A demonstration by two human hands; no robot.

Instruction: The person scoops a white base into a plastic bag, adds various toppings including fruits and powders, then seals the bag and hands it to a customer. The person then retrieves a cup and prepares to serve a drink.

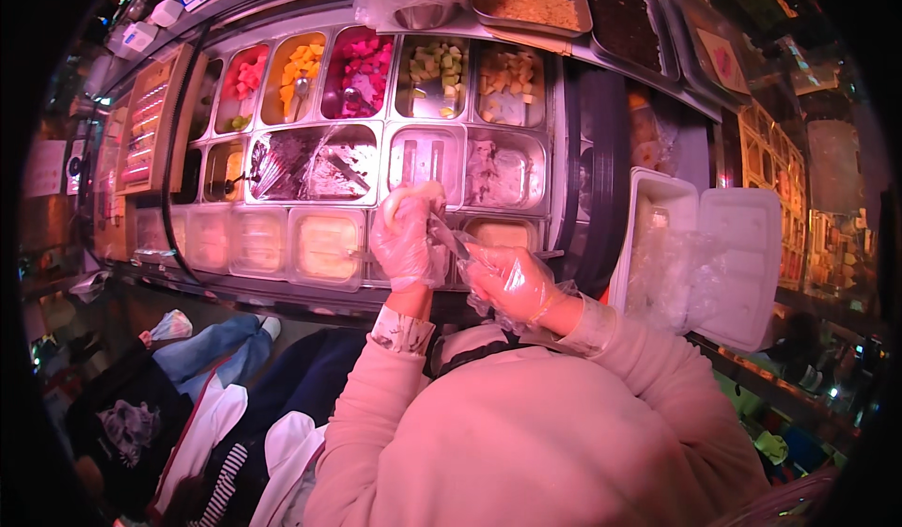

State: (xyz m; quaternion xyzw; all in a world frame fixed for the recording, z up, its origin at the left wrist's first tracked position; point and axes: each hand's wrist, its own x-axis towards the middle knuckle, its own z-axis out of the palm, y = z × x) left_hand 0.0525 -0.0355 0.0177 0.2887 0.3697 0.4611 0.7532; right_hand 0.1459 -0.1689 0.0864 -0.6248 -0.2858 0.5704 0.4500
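Both hands wear clear plastic gloves and meet over the near part of a counter of metal food pans. My left hand (411, 250) is closed around a pale, soft, rounded piece (419, 194), which looks like dough and shows above the fingers. My right hand (514, 283) is closed on a thin, flat, spatula-like tool (453, 239). Its tip reaches beside the left fingers, and its exact kind is unclear. Just beyond the left hand is a clear plastic container (425, 147). A pan of pale filling (503, 233) is partly hidden behind the right hand.
Pans of diced fruit, including pink cubes (362, 57) and yellow cubes (303, 65), line the far row. Lidded tubs (324, 245) stand at near left. At right sits an open white foam box (653, 184) with plastic film. A film-lined bowl (418, 6) and a crumb tray (536, 31) stand behind.
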